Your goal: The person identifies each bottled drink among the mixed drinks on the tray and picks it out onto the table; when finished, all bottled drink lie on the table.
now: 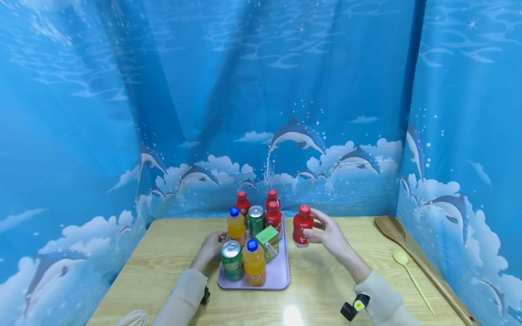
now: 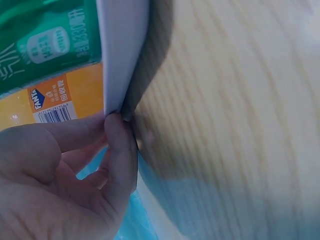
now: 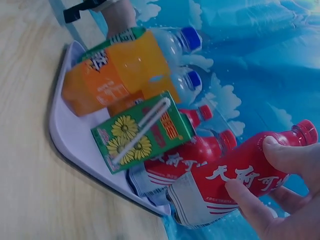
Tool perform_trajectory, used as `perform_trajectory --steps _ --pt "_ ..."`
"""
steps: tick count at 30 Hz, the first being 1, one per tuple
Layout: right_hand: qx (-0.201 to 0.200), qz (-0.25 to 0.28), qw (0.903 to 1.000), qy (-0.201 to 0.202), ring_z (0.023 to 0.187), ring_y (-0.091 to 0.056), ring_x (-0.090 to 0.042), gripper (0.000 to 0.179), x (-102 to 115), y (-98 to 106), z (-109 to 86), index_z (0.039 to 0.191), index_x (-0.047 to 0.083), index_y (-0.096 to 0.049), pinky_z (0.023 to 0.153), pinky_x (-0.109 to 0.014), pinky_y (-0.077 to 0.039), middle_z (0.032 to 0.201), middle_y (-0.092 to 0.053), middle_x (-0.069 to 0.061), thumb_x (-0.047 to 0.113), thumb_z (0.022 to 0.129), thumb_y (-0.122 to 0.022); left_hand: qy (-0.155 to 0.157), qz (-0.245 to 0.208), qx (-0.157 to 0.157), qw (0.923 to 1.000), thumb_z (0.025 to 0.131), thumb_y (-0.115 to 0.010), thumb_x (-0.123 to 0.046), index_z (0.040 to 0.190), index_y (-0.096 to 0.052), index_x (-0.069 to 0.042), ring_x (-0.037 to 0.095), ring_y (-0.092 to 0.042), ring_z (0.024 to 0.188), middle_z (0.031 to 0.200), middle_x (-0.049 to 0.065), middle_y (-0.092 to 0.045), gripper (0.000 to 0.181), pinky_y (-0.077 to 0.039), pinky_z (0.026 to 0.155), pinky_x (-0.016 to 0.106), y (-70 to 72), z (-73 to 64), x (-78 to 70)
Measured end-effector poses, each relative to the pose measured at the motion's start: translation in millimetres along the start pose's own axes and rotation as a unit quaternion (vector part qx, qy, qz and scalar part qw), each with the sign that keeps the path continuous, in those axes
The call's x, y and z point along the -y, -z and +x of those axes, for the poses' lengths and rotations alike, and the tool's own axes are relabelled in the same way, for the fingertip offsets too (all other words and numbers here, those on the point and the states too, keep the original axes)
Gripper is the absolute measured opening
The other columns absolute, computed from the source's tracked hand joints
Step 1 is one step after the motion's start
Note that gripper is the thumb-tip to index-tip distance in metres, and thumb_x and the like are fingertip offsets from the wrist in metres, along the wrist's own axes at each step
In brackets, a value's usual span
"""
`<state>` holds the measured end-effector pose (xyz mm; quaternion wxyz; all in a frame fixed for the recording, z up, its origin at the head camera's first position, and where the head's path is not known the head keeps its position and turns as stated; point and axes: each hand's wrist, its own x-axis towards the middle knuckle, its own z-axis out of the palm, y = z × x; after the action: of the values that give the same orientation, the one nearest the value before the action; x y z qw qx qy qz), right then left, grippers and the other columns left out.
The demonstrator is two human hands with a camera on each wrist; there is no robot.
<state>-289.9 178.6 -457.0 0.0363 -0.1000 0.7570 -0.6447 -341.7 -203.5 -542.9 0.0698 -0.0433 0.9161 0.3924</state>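
My right hand grips a red soda bottle upright, just right of the lilac tray. Whether its base touches the table cannot be told. At the tray's left side, my left hand pinches the rim between thumb and fingers. On the tray stand orange Fanta bottles with blue caps, green cans, a green drink carton with a straw on its side, and more red bottles toward the back. Cans and bottles partly hide one another.
A wooden spatula lies along the table's right edge, with a pale yellow spoon beside it. A white cable is at the front left. Blue dolphin-print curtains enclose the wooden table at the back and sides.
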Motion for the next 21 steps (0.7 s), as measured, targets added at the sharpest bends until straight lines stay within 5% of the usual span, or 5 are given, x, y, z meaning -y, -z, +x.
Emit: perform_trajectory --steps 7,14,21 --pt "-0.01 -0.012 0.9999 0.005 0.14 -0.051 -0.052 0.071 -4.5 15.3 23.3 0.164 0.008 -0.036 0.09 -0.043 -0.067 0.162 -0.042 -0.026 0.004 0.1 -0.068 -0.007 -0.002 -0.003 1.0 0.096 -0.067 -0.003 0.141 -0.062 0.004 0.046 -0.06 0.132 0.137 0.028 -0.065 0.045 -0.052 0.113 0.058 -2.4 -0.5 -0.6" --pt "-0.029 -0.003 0.9995 0.012 0.143 -0.047 -0.054 0.072 -14.6 26.5 46.9 0.164 0.008 -0.034 0.088 -0.037 -0.067 0.165 -0.037 -0.026 0.002 0.101 -0.066 -0.008 -0.003 -0.009 0.9999 0.096 -0.066 -0.004 0.141 -0.06 0.005 0.038 -0.066 0.115 0.125 0.025 -0.07 0.046 -0.058 0.102 0.054 -1.1 -2.9 0.1" --pt "-0.05 -0.011 0.9987 0.009 0.142 -0.048 -0.055 0.071 -28.8 33.7 64.0 0.162 0.007 -0.037 0.084 -0.034 -0.068 0.162 -0.038 -0.028 0.0 0.099 -0.068 -0.004 -0.003 -0.008 1.0 0.097 -0.067 -0.007 0.142 -0.06 0.004 0.045 -0.062 0.126 0.131 0.027 -0.067 0.047 -0.054 0.109 0.059 -1.7 -3.8 -2.0"
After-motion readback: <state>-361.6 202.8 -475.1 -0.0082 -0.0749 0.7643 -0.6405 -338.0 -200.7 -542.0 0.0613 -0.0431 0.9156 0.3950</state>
